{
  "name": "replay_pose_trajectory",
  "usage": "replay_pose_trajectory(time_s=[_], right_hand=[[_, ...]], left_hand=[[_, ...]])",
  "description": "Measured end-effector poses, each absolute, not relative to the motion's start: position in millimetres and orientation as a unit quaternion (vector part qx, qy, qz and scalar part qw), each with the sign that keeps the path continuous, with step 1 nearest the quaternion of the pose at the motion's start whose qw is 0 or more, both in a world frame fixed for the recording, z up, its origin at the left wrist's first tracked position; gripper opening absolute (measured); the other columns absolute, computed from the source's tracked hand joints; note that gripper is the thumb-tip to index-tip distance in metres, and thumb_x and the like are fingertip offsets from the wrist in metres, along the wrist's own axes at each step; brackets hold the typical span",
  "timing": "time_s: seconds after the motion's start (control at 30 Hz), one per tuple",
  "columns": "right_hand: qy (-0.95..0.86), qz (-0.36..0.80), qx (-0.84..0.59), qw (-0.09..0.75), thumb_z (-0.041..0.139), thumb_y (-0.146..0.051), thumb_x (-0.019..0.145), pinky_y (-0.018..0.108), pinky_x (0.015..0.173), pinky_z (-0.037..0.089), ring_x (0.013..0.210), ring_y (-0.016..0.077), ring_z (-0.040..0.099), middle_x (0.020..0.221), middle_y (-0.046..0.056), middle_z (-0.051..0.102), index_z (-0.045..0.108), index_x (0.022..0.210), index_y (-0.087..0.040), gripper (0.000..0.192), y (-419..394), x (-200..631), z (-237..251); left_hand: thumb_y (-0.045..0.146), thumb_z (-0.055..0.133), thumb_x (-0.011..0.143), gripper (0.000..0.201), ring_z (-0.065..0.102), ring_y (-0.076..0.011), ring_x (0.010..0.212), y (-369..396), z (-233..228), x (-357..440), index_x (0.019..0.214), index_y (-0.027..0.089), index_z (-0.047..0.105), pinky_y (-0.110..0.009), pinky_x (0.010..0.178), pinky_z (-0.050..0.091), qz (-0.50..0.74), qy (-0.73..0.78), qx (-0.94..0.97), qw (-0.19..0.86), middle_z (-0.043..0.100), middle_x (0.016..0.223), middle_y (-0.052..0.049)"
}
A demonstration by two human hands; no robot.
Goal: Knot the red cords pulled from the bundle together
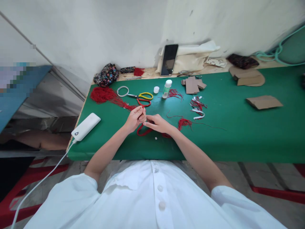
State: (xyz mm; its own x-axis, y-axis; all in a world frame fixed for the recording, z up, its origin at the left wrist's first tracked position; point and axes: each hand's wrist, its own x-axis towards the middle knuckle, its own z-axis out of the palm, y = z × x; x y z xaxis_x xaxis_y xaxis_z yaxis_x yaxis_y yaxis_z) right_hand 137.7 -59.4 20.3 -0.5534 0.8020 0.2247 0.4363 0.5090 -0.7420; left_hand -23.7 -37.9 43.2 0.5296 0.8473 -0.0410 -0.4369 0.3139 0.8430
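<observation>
Your left hand [135, 118] pinches red cord [143, 131] near the scissors [142, 98]; your right hand [157, 123] closes on it too. Knotting step, judged; next demands steady tension.

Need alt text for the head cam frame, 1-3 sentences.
A person's left hand and right hand meet over a green table, pinching a red cord. Just beyond lie scissors, a red thread bundle and a small bottle; a white power bank sits to the left.
</observation>
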Motion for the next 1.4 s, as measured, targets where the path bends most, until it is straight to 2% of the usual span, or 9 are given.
replay_pose_trajectory(time_s=[0.37,0.53,0.73,1.03,1.4], right_hand=[[-0.787,0.240,-0.470,0.320,0.040,-0.041,0.094,0.022,0.056,0.028,0.052,0.0089,0.043,0.058,-0.003,0.049,0.059,0.077,-0.016,0.036,-54,145,18],[-0.772,0.218,-0.497,0.329,0.038,-0.042,0.094,0.022,0.055,0.027,0.052,0.0095,0.042,0.055,-0.002,0.048,0.054,0.069,-0.017,0.038,-53,146,19],[-0.742,0.198,-0.547,0.333,0.040,-0.040,0.093,0.024,0.055,0.028,0.053,0.0111,0.046,0.058,0.000,0.056,0.058,0.072,-0.017,0.036,-53,147,18],[-0.576,0.115,-0.690,0.423,0.042,-0.041,0.092,0.027,0.056,0.027,0.051,0.0133,0.042,0.051,0.000,0.048,0.056,0.064,-0.019,0.038,-52,156,24],[-0.550,0.113,-0.689,0.458,0.043,-0.040,0.091,0.027,0.057,0.027,0.051,0.0130,0.040,0.049,-0.001,0.045,0.056,0.062,-0.019,0.038,-49,164,28]], left_hand=[[0.037,0.059,0.088,0.031,0.023,-0.0027,0.040,-37,44,-24,0.070,0.015,0.047,-0.016,0.043,0.024,0.405,0.266,0.406,0.774,0.031,0.048,0.009],[0.035,0.058,0.089,0.030,0.023,-0.0028,0.040,-37,44,-24,0.070,0.015,0.047,-0.017,0.043,0.023,0.405,0.254,0.410,0.776,0.031,0.048,0.008],[0.034,0.058,0.089,0.030,0.023,-0.0027,0.040,-37,44,-25,0.069,0.015,0.047,-0.017,0.043,0.022,0.406,0.255,0.409,0.777,0.030,0.048,0.009],[0.035,0.058,0.089,0.031,0.023,-0.0027,0.040,-37,45,-25,0.068,0.015,0.046,-0.016,0.042,0.021,0.401,0.267,0.406,0.777,0.029,0.048,0.009],[0.034,0.058,0.089,0.030,0.022,-0.0026,0.040,-36,45,-25,0.069,0.015,0.047,-0.016,0.042,0.021,0.400,0.267,0.402,0.779,0.029,0.048,0.009]])
